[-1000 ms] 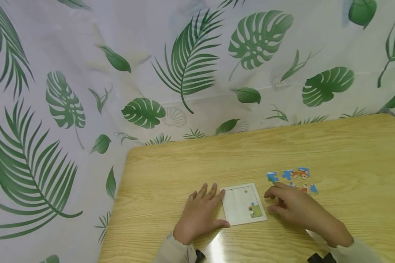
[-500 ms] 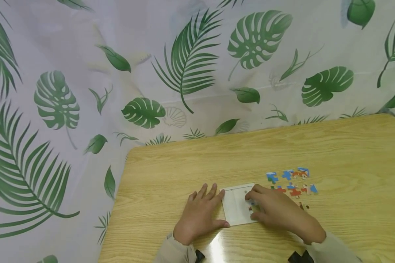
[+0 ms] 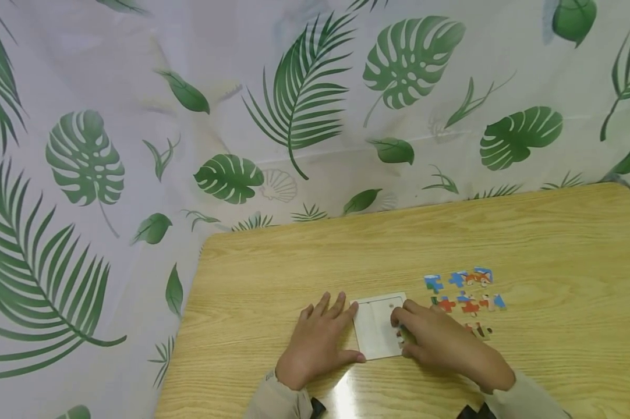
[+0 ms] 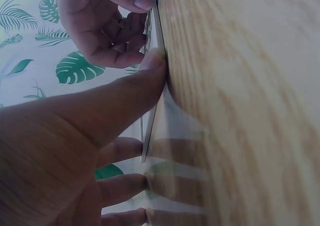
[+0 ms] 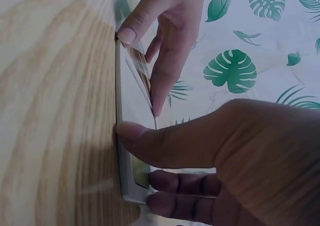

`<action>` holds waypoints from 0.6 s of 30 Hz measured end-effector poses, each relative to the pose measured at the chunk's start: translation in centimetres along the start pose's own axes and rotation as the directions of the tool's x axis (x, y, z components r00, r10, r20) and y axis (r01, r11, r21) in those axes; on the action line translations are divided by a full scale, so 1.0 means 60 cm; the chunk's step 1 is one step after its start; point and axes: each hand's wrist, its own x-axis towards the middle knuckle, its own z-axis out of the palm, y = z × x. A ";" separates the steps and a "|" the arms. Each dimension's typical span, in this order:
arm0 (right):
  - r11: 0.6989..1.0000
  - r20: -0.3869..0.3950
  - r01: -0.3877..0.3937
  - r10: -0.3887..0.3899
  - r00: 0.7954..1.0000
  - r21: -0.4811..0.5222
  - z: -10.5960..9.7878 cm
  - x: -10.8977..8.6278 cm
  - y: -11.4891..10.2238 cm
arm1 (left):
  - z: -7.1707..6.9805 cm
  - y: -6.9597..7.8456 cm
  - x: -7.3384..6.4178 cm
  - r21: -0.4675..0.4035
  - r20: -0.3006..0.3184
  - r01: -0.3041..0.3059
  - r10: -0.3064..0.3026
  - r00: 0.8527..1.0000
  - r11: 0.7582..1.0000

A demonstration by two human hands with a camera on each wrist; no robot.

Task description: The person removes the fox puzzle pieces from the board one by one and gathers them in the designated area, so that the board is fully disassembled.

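A small, pale square puzzle tray [image 3: 374, 330] lies on the wooden table. My left hand [image 3: 317, 346] rests flat at its left side with fingers spread, index fingertip and thumb touching the tray's edge. Over the tray's right part, my right hand [image 3: 441, 337] bends its fingers and thumb around a green puzzle piece [image 5: 141, 172] set in the lower right corner, pinching at it. In the right wrist view the thumb meets the tray's near edge while the fingertips touch the piece. Most of the piece is hidden under the hand in the head view.
Loose jigsaw pieces lie right of the tray: a blue piece [image 3: 433, 283], a fox-face piece [image 3: 481, 277], red pieces [image 3: 469, 306] and a brown one [image 3: 480, 331]. Behind the table [image 3: 294, 262] hangs a leaf-patterned cloth [image 3: 336, 192].
My right hand has moved left from beside the loose pieces onto the tray's right part, uncovering more loose pieces. Over the last half second it shifts only slightly. My left hand stays put.
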 end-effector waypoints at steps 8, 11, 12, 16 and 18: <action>0.999 0.021 -0.008 0.007 1.000 0.049 -0.006 0.000 -0.001 | -0.004 0.003 -0.001 -0.011 0.002 0.001 -0.001 1.000 1.000; 0.997 0.017 -0.006 0.005 1.000 0.078 -0.008 0.000 0.001 | -0.007 0.004 -0.001 -0.018 0.003 0.002 -0.002 1.000 1.000; 0.996 0.013 -0.002 0.001 1.000 0.089 -0.008 -0.001 0.001 | -0.008 0.005 -0.001 -0.020 0.005 0.004 -0.004 1.000 1.000; 0.990 -0.005 0.030 -0.029 1.000 0.140 -0.010 -0.001 0.004 | -0.011 0.007 -0.001 -0.012 0.008 0.010 -0.009 1.000 1.000; 0.987 -0.016 0.047 -0.045 0.999 0.155 -0.010 0.000 0.005 | -0.013 0.008 -0.002 -0.002 0.008 0.013 -0.013 1.000 1.000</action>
